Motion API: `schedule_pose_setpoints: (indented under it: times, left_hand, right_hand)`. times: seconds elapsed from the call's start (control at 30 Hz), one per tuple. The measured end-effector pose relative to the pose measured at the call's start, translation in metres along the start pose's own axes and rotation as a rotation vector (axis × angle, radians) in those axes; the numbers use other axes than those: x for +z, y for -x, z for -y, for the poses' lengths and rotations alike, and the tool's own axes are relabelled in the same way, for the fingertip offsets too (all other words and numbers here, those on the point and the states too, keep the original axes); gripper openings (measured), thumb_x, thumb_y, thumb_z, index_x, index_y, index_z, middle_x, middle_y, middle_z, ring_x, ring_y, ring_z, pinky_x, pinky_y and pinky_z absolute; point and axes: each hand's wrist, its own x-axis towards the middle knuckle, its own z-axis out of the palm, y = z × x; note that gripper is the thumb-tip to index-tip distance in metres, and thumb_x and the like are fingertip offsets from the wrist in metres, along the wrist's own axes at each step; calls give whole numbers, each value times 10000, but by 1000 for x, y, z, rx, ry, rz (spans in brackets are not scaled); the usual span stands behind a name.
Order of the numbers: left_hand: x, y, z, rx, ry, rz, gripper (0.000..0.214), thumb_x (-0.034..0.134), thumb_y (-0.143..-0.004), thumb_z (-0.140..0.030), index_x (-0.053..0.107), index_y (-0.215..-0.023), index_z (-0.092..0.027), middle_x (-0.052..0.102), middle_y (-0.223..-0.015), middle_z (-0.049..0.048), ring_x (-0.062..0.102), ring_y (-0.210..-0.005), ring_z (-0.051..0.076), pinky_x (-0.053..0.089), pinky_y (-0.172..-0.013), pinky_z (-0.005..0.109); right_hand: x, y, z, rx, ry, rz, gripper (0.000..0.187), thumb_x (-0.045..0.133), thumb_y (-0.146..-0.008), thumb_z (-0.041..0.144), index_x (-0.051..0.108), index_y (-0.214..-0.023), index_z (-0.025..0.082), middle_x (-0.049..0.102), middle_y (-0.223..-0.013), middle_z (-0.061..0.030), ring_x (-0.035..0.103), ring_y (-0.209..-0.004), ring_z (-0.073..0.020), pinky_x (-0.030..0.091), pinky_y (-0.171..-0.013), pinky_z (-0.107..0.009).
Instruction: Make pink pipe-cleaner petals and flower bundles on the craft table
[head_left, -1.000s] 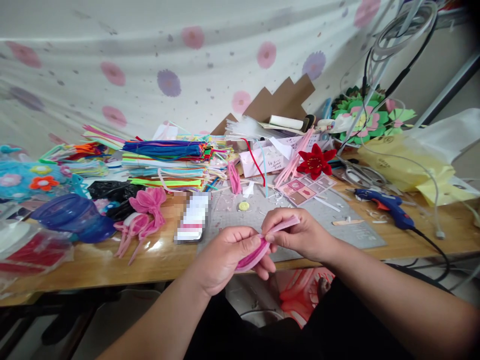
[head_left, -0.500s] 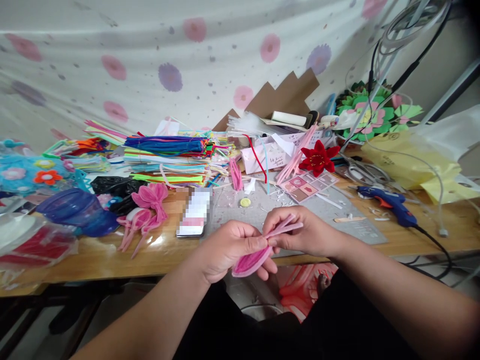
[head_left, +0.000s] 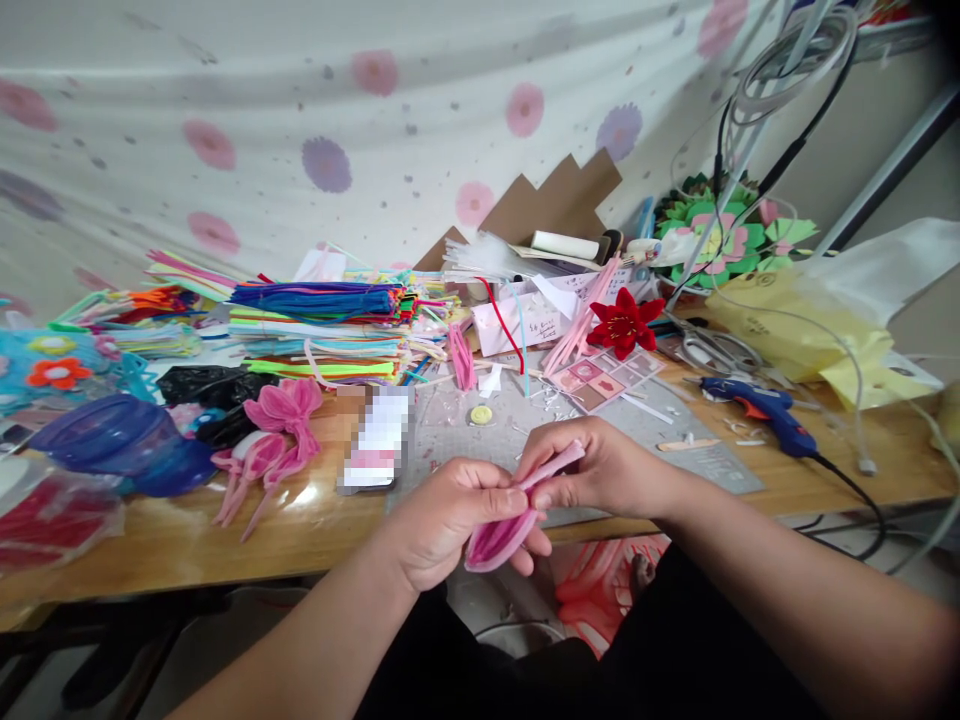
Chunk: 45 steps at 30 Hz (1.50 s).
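A pink petal made of pipe cleaners (head_left: 501, 540) is between my two hands, above the table's front edge. My left hand (head_left: 469, 515) grips the petal near its narrow end, thumb on top, with other fingers behind it. My right hand (head_left: 574, 465) pinches the pink stem ends of the same petal, which point up and to the right. Finished-looking pink petals and a pink flower (head_left: 285, 410) lie to the left on the table. A red pipe-cleaner flower (head_left: 626, 322) rests beyond my right hand.
Bundles of coloured pipe cleaners (head_left: 322, 305) are stacked at the back left. A phone (head_left: 375, 438) lies left of the grey mat (head_left: 442, 440). On the right are a blue glue gun (head_left: 761, 405), scissors (head_left: 712, 345) and a yellow bag (head_left: 787, 320).
The pink stem ends were spread in a V and now lie together between my right fingers. The view has shifted slightly; the table things appear further left.
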Motion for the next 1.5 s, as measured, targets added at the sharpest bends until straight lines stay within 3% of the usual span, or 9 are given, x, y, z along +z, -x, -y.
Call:
schedule_pose_setpoints:
  times: [0.27, 0.67, 0.9, 1.1, 1.3, 1.5]
  left_hand:
    - [2, 3, -4, -18, -45, 40, 224, 684, -704, -306, 651, -759, -91, 726, -703, 120, 675, -544, 164, 479, -493, 204]
    - [4, 1, -3, 12, -48, -49, 181, 711, -678, -260, 651, -722, -94, 720, -679, 106, 676, -557, 173, 504, -547, 248]
    - [6, -2, -1, 28, -21, -99, 180, 722, -662, -250, 671, -719, -87, 718, -675, 113, 679, -570, 189, 513, -571, 278]
    - [4, -1, 1, 22, 7, -76, 178, 722, -660, -251, 677, -719, -90, 716, -667, 109, 677, -563, 188, 515, -569, 282]
    - [3, 0, 3, 61, -45, -88, 167, 729, -661, -240, 663, -719, -98, 718, -681, 100, 681, -578, 181, 521, -558, 261]
    - [6, 1, 5, 64, -25, -113, 140, 713, -658, -217, 648, -681, -96, 701, -603, 91, 662, -521, 162, 528, -525, 251]
  right_hand:
    - [0, -1, 4, -107, 132, 30, 126, 709, -712, 132, 679, -833, 114, 616, -767, -19, 597, -689, -82, 487, -641, -191]
    - [10, -3, -9, -59, -120, -134, 51, 689, -731, 152, 660, -722, 112, 599, -650, 4, 548, -569, -69, 443, -552, -191]
    - [12, -7, -14, 57, -258, -180, 103, 728, -686, 179, 654, -661, 110, 548, -510, 39, 433, -452, -42, 319, -436, -163]
    - [10, -6, -13, 56, -255, -123, 107, 721, -698, 196, 662, -673, 110, 559, -521, 30, 451, -461, -53, 328, -440, -174]
    - [16, -6, -11, 15, -254, -158, 62, 706, -707, 154, 664, -692, 110, 593, -587, 19, 500, -524, -53, 374, -501, -171]
    - [13, -6, -9, 75, -284, -40, 80, 681, -740, 185, 652, -767, 115, 601, -601, 19, 515, -523, -56, 408, -508, -174]
